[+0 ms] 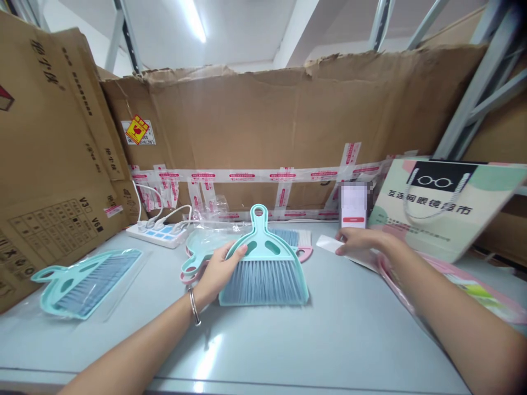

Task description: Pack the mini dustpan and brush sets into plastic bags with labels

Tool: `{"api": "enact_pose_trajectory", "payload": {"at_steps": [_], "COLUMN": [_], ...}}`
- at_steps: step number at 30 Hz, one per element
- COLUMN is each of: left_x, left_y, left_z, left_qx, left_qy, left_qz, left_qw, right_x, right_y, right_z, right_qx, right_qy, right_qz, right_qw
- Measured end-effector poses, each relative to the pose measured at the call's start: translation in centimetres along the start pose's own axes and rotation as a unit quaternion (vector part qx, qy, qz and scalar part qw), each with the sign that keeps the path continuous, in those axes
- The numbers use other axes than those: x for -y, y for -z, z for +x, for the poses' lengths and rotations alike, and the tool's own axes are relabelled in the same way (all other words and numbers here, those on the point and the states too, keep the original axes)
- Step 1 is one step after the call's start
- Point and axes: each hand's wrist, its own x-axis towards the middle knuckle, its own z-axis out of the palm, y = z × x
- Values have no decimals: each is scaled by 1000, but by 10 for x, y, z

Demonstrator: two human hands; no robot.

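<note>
Turquoise plastic, smooth and faintly glossy, forms the dustpan-and-brush set [267,263] that I see near the middle of the pale blue-grey tabletop [329,334]. The left hand [218,274] pinches its left side, thumb over the front and fingers hidden behind, presumably to steady it with its looped handle upward. The fine grey-blue bristles spread in a fan inside the pan, so the two pieces nest flat. I cannot tell whether the lower edge rests on the table.

The right hand [359,241] reaches out farther, fingertips drawn together on a thin white strip [327,244], smooth like paper or film. Beside that hand, a phone with a lit screen [354,218] stands nearly upright, probably so it can be read.

Another turquoise set [88,282] lies at the left in crinkled clear wrapping, perhaps set apart for room. A pink plastic item with a green-and-yellow printed insert [473,291] lies under the right forearm. Behind, a broad brown cardboard panel [263,126] carries red-and-white tape, seemingly reinforcing it.
</note>
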Motion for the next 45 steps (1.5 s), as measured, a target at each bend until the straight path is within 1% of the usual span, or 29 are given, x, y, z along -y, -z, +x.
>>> {"api": "enact_pose_trajectory", "payload": {"at_steps": [2, 3, 4, 5, 6, 7, 8, 9, 10, 11, 12, 13, 15, 18, 20, 21, 23, 25, 26, 27, 28, 30, 31, 32, 33, 35, 37, 41, 45], "left_x": [-1, -2, -2, -2, -2, -1, 0, 1, 3, 5, 6, 8, 10, 12, 12, 13, 13, 13, 13, 12, 12, 11, 11, 10, 10, 11, 11, 12, 10], "left_y": [0, 0, 0, 0, 0, 0, 1, 1, 1, 2, 2, 2, 2, 2, 2, 3, 4, 5, 5, 5, 4, 3, 3, 2, 1, -1, -2, -1, 0], "left_z": [0, 0, 0, 0, 0, 0, 1, 1, 2, 2, 3, 4, 5, 6, 6, 6, 6, 7, 7, 6, 6, 5, 5, 4, 4, 3, 3, 2, 0], "left_qx": [-2, -5, -9, -13, -19, -24, -29, -32, -35, -36, -34, -29, -12, -9, -25, -31, -40, -43, -43, -41, -36, -24, -17, -11, -5, 9, 27, 54, 76], "left_qy": [6, 10, 17, 25, 33, 41, 50, 58, 66, 74, 81, 86, 93, 92, 87, 85, 82, 80, 79, 80, 81, 85, 88, 92, 98, 106, 106, 86, 53], "left_qz": [-4, -5, -7, -9, -13, -19, -28, -38, -52, -70, -92, -118, -171, -199, -183, -172, -153, -142, -138, -137, -139, -145, -147, -149, -149, -153, -159, -146, -104], "left_qw": [1000, 1000, 1000, 1000, 999, 999, 998, 997, 996, 994, 992, 989, 981, 976, 979, 981, 984, 986, 986, 986, 986, 986, 985, 984, 984, 983, 981, 984, 990], "right_x": [10, 18, 28, 40, 53, 68, 84, 98, 112, 124, 134, 142, 151, 156, 158, 159, 163, 165, 166, 166, 166, 164, 163, 162, 162, 163, 164, 162, 160], "right_y": [7, 11, 13, 14, 13, 10, 5, -2, -10, -19, -29, -38, -54, -69, -72, -72, -66, -56, -50, -43, -37, -28, -25, -25, -25, -30, -35, -43, -48], "right_z": [-4, -7, -12, -19, -27, -36, -46, -57, -66, -74, -80, -84, -88, -87, -87, -88, -92, -96, -98, -100, -102, -106, -107, -108, -109, -108, -105, -98, -94], "right_qx": [-17, -38, -81, -146, -242, -350, -438, -464, -456, -430, -396, -368, -329, -288, -268, -262, -259, -241, -206, -146, -62, 114, 169, 188, 177, 121, 74, 17, -41], "right_qy": [33, 49, 64, 80, 101, 135, 188, 274, 364, 441, 499, 540, 580, 603, 591, 566, 479, 395, 376, 375, 386, 413, 422, 427, 430, 435, 443, 466, 494], "right_qz": [10, 19, 34, 55, 86, 115, 140, 144, 131, 107, 88, 75, 72, 96, 128, 154, 219, 291, 327, 357, 379, 384, 368, 347, 326, 284, 247, 174, 104], "right_qw": [999, 998, 994, 985, 961, 920, 868, 830, 802, 781, 766, 753, 742, 738, 750, 766, 809, 837, 842, 843, 839, 818, 811, 814, 823, 846, 859, 867, 862]}}
